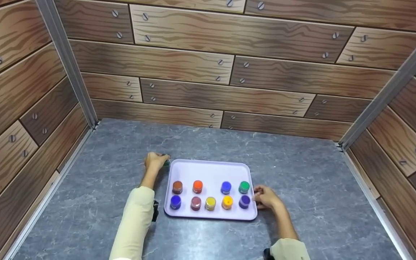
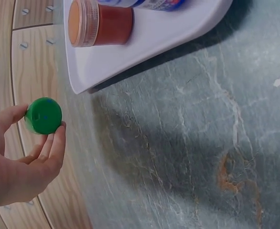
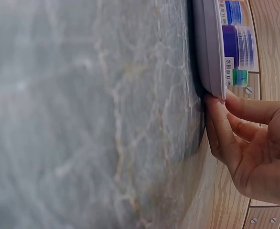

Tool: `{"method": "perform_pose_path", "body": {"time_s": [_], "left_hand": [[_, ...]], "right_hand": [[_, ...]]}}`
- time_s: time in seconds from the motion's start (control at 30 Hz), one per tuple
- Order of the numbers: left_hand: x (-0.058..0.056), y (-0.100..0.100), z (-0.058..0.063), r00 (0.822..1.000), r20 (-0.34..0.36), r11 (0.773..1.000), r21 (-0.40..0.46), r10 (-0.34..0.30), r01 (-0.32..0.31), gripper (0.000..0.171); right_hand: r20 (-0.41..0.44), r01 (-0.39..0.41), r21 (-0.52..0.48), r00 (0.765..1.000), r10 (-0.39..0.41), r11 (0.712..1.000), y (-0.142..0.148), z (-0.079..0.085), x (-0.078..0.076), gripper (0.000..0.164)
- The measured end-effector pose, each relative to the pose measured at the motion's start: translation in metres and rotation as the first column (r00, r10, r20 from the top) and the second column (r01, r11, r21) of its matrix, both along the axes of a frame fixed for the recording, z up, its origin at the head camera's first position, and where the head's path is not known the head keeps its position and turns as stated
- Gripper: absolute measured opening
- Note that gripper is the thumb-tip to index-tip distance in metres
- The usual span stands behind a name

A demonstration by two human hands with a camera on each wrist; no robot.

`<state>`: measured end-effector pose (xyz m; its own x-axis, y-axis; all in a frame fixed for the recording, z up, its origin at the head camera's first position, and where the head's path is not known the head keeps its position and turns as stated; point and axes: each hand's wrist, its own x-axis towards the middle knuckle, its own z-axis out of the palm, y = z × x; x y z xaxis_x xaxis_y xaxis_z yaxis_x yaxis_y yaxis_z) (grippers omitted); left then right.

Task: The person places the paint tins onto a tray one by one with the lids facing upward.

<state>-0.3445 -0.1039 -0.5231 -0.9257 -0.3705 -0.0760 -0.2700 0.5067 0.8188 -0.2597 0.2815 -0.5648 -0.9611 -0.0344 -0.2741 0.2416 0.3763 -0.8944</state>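
My left hand (image 1: 154,161) pinches a small green paint jar (image 2: 45,116) between thumb and fingertips, just off the far left corner of the tray; in the left wrist view its round green end faces the camera. The light purple tray (image 1: 211,169) lies on the table with several small paint jars in two rows. My right hand (image 1: 265,197) grips the tray's right rim, thumb on top and fingers underneath in the right wrist view. Closest to that hand are a dark purple jar (image 1: 244,202) and a green jar (image 1: 244,187).
On the tray's left side stand a brown jar (image 1: 177,187) and a blue jar (image 1: 175,202). An orange-red jar (image 1: 197,186) and a yellow jar (image 1: 210,203) are nearer its middle. Wood-patterned walls (image 1: 193,65) enclose the grey marbled table (image 1: 312,195) at the back and sides.
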Motion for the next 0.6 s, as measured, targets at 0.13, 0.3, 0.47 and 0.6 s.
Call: {"method": "perform_pose_path", "body": {"time_s": [0.13,0.3,0.47,0.6], "left_hand": [[0.0017,-0.0011,-0.0016,1.0,-0.019,0.999,0.044,-0.014,0.015,0.034],[0.0032,-0.0006,-0.0043,1.0,-0.01,0.997,0.077,-0.027,0.028,0.037],[0.0048,0.0015,-0.0075,0.999,-0.017,0.995,0.087,-0.047,0.048,0.037],[0.0056,0.0042,-0.0101,0.997,-0.052,0.995,0.076,-0.062,0.066,0.036]], "right_hand": [[-0.006,-0.009,-0.008,1.0,0.009,1.0,-0.0004,-0.0003,-0.0007,0.032],[0.0,-0.006,-0.006,1.0,0.006,1.0,0.0003,-0.0012,-0.0006,0.031],[0.004,0.007,-0.003,1.0,-0.007,1.0,-0.0003,-0.0015,-0.0003,0.03],[0.003,0.013,-0.002,1.0,-0.013,1.0,-0.001,-0.0008,-0.0003,0.03]]}}
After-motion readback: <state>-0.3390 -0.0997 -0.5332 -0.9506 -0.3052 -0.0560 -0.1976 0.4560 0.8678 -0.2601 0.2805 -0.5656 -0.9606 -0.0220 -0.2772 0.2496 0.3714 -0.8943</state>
